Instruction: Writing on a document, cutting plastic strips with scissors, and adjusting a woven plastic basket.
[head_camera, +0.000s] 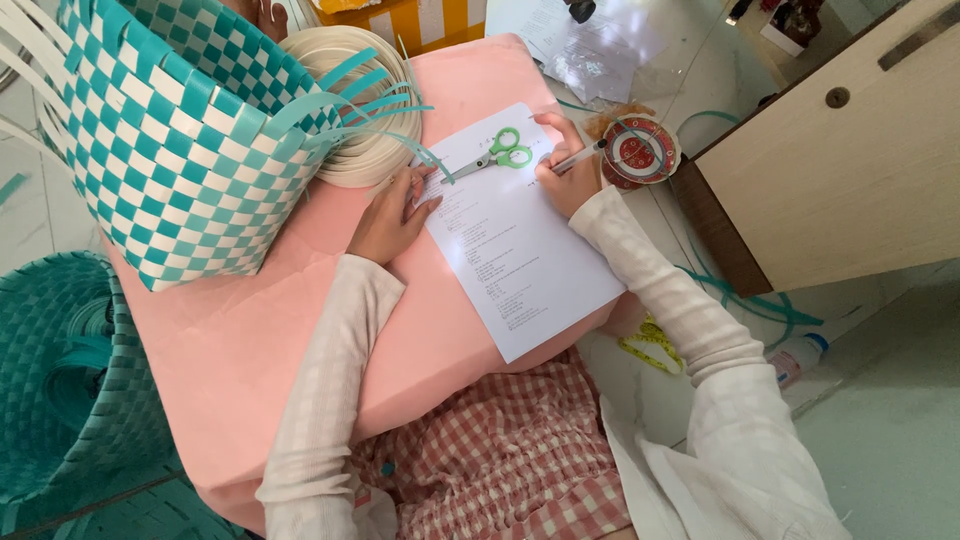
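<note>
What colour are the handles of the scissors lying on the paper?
Green, on the scissors resting on the white sheet; the head view shows them clearly.

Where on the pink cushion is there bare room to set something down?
The widest bare patch of the pink cushion lies below the checked basket, left of the left hand. The far end is crowded: the strip coil, scissors and paper sheet fill it, with the right hand holding a pen.

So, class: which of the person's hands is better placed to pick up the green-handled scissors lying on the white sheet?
The left hand: it rests free on the white printed sheet, close to the green-handled scissors. The right hand already grips a pen.
</note>
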